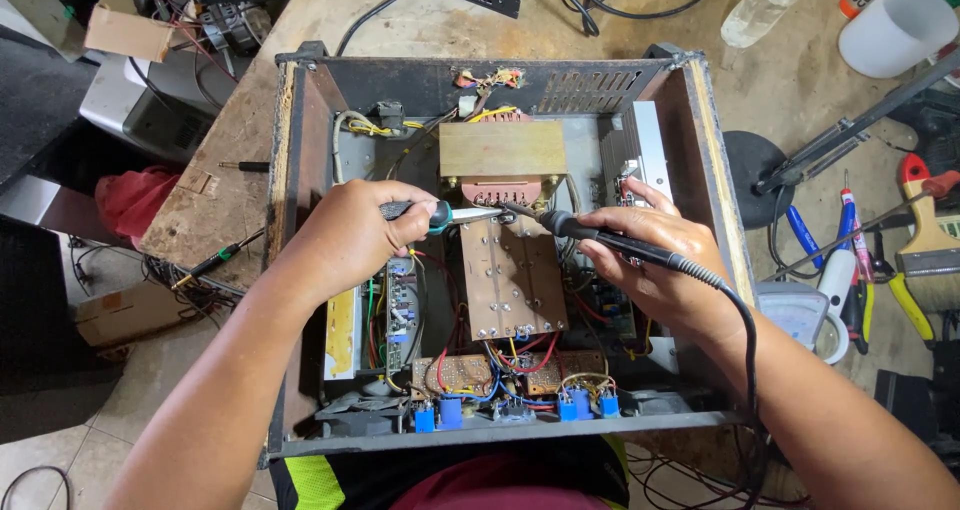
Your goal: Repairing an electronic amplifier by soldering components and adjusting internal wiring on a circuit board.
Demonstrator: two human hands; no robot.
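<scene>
**Two hands at work inside open amplifier chassis**

Two hands positioned over open chassis [300,270], lid off, resting on worn wooden bench [215,185]. Left hand [345,232] closed in full fist around dark-and-green handle of screwdriver [440,215]; metal shaft pointing right, tip at terminal strip just below transformer [502,150]. Right hand [650,255] wrapped round black grip of soldering iron [600,238], fingers curled shut, thumb on top; iron tip pointing left, meeting screwdriver tip at same terminal strip. Contact between the two tips not clear enough to confirm. Black cord [742,340] trailing from iron over right wrist toward lower edge of view.

Copper-coloured plate [510,275] lying directly below both tools. Small circuit boards with red, blue and yellow wiring along near wall of chassis. Blue components [440,413] at front edge.

Pliers with blue and yellow handles [860,280], paintbrush [930,235] and white cup [895,30] on bench, well apart to right.
</scene>
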